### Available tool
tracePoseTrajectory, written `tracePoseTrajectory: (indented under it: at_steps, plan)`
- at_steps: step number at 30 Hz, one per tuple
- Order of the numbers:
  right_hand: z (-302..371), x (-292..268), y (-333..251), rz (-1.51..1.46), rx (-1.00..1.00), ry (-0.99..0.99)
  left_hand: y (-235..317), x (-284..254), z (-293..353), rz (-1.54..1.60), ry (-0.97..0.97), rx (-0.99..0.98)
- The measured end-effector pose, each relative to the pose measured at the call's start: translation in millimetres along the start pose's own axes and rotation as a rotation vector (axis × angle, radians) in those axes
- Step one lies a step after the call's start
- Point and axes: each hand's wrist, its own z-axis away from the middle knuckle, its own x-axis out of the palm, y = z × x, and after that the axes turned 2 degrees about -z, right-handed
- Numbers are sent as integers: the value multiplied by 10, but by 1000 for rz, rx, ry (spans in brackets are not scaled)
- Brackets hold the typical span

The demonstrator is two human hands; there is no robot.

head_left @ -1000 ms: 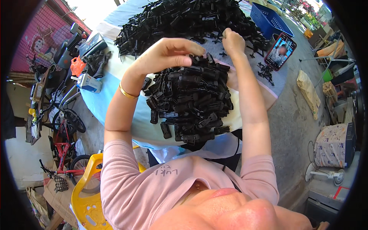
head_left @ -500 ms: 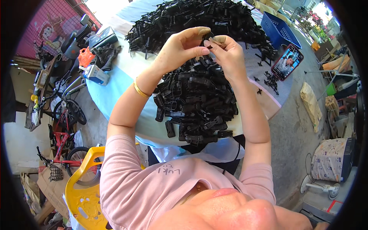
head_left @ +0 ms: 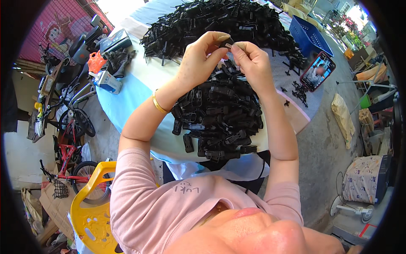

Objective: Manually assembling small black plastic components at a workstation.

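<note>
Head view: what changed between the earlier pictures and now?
The right hand moved left from beside the far black pile to meet the left hand; both now have fingers on a small black part. The near pile, phone and blue basket stayed put.

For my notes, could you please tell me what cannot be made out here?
In the head view:
Black piece in the left hand: mostly covered by fingers.
Anything the right hand pinches: hidden by its fingers.
Near black pile: lower pieces buried beneath upper ones.
Phone: screen details too small.
Yellow chair: partly hidden behind the pink sleeve.
</note>
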Motion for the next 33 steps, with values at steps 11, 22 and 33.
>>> tracePoseTrajectory:
  at_steps: [11,22,33]
  plan:
    - [43,17,-90,-17,115,-80,111,4,31,-349,117,287]
    - [27,-136,-93,154,-284,7,95,-160,-109,878,-67,-365]
    - [-18,-146,-53,-39,-44,30,141,60,34,341,-245,-175]
